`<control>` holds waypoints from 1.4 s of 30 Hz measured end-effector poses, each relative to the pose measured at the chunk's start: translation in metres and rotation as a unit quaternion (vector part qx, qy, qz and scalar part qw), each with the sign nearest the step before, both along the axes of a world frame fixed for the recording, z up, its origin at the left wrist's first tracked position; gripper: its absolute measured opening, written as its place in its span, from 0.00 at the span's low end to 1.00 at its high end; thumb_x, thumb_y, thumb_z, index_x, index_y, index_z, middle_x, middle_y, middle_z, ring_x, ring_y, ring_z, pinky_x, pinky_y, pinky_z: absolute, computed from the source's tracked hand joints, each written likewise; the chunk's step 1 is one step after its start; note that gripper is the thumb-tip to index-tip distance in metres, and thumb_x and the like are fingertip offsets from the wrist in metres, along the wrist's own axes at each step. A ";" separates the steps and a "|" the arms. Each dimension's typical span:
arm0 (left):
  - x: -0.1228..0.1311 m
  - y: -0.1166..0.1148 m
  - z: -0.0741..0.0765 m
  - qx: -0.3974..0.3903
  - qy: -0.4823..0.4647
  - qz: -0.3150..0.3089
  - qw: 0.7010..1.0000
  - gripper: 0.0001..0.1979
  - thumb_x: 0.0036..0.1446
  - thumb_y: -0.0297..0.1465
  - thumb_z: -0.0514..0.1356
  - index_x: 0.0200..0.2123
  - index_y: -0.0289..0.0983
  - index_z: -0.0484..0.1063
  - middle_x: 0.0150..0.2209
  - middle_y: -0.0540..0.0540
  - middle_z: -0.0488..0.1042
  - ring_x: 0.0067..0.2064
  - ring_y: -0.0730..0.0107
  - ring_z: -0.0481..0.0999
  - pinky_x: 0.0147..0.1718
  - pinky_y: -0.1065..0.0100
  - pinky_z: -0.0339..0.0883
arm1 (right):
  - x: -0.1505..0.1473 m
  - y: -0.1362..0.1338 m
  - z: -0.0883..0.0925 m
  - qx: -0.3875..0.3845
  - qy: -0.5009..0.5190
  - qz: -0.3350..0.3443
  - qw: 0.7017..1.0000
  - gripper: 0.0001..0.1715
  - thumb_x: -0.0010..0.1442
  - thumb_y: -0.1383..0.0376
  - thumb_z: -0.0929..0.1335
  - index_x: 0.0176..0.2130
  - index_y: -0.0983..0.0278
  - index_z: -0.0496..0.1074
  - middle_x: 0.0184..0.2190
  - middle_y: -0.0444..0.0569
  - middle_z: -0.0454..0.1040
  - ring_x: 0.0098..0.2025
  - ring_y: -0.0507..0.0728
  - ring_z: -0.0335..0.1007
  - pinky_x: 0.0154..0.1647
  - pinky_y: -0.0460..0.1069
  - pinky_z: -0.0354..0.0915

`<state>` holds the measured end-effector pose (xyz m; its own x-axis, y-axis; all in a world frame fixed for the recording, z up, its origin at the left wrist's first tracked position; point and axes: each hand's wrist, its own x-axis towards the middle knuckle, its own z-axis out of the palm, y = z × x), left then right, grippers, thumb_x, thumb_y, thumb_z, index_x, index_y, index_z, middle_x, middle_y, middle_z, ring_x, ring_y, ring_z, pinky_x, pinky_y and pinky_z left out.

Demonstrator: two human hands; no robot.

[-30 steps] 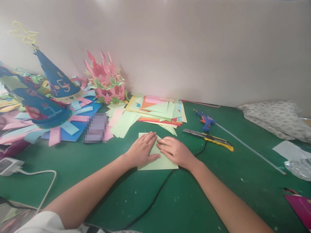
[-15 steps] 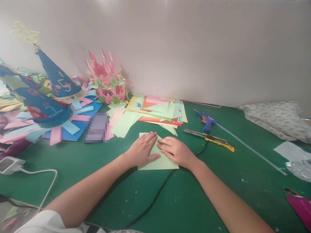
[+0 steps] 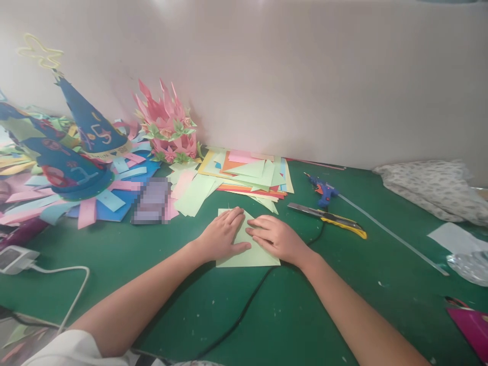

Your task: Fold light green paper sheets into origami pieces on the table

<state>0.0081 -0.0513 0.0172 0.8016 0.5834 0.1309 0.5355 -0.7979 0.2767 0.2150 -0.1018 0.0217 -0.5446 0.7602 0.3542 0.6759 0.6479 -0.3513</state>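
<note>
A light green sheet of paper (image 3: 244,258) lies on the green table in front of me, its right side slanting from the top down to the lower right corner. Flat on its left part rests my left hand (image 3: 223,235), fingers stretched toward the far edge and thumb out to the right. My right hand (image 3: 280,238) lies over the slanted edge, its fingers extended and slightly bent, the tips touching the paper. Neither hand grips anything. Both palms hide parts of the sheet.
Behind the sheet lies a pile of coloured paper (image 3: 255,173). A yellow utility knife (image 3: 335,219) and blue glue gun (image 3: 324,190) lie to the right. Left stand a pink paper crown (image 3: 168,127) and blue cone hats (image 3: 89,119). A black cable (image 3: 244,312) crosses the table.
My left hand has shifted very slightly to the left on the paper. Otherwise the hands and the sheet look the same.
</note>
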 end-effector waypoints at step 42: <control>0.000 0.006 0.002 0.001 -0.029 -0.001 1.000 0.28 0.57 0.50 0.52 0.52 0.36 0.62 0.58 0.39 0.63 0.61 0.54 0.60 0.56 0.55 0.57 | 0.000 0.001 0.002 0.008 -0.026 0.013 1.000 0.15 0.64 0.66 0.61 0.46 0.60 0.74 0.47 0.52 0.73 0.49 0.59 0.66 0.47 0.57 0.67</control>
